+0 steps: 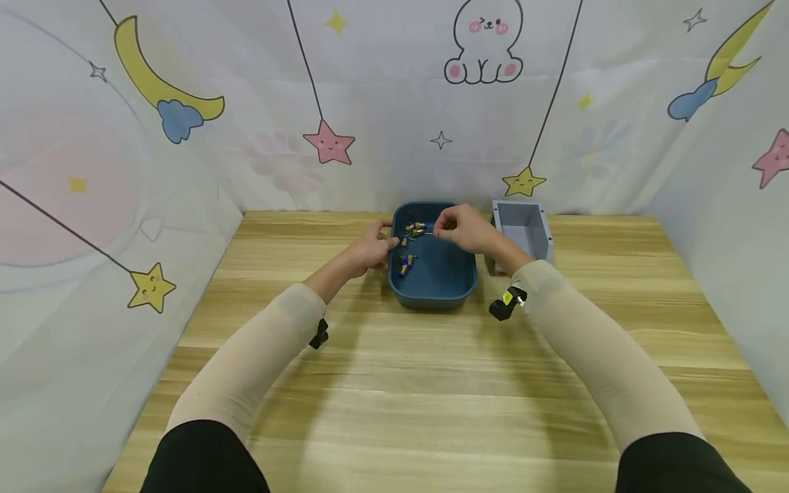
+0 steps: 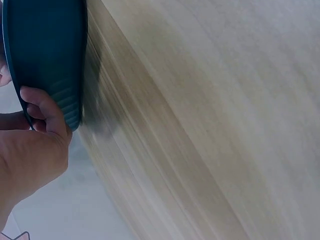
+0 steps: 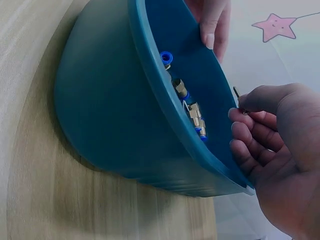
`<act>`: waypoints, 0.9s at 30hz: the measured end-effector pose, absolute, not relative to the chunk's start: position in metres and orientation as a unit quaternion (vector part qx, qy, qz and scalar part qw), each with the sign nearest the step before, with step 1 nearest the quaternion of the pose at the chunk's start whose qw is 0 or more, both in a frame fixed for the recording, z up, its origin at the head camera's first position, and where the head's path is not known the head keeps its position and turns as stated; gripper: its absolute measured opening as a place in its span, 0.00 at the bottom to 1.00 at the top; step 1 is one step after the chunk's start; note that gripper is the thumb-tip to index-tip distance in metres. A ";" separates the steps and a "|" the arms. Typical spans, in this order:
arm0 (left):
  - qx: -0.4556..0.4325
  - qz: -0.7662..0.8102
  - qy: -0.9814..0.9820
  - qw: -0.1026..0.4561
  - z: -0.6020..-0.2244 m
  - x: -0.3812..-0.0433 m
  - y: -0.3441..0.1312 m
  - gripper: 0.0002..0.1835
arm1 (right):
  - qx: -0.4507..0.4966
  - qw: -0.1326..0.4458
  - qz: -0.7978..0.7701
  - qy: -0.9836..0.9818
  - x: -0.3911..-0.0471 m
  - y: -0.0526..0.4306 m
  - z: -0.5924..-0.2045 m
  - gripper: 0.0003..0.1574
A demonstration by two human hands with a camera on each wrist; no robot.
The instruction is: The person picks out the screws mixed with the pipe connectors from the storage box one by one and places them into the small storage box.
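A dark blue plastic bin (image 1: 440,277) stands near the back of the table. My left hand (image 1: 370,248) grips its left rim, and the left wrist view shows the fingers (image 2: 42,100) curled against the outer wall. Brass pneumatic fittings with blue collars (image 3: 194,114) lie in the bin, mostly toward its left side, with some small screws among them. Over the bin's right part, my right hand (image 1: 468,231) pinches a small screw (image 3: 236,92) between thumb and index finger. The fingertips hide most of that screw; its thin end sticks out.
A grey open box (image 1: 524,229) stands to the right of the bin, partly behind my right wrist. Behind the table's back edge hangs a white cloth (image 1: 394,171) with printed stars and moons. The wooden tabletop (image 1: 419,383) extends toward me.
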State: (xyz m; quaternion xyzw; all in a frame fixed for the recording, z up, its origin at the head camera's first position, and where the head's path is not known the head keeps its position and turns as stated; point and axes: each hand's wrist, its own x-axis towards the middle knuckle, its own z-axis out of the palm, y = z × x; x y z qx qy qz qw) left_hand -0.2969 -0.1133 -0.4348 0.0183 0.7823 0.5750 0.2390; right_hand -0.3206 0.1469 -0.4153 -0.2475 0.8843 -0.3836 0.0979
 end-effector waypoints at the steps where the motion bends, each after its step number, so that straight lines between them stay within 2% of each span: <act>1: 0.017 0.575 0.782 0.240 -0.435 -0.297 -0.113 0.31 | -0.247 0.097 -0.381 0.886 -0.320 0.147 -0.414 0.06; 27: 0.023 0.611 0.752 0.247 -0.440 -0.296 -0.119 0.31 | -0.245 0.080 -0.366 0.894 -0.322 0.159 -0.409 0.04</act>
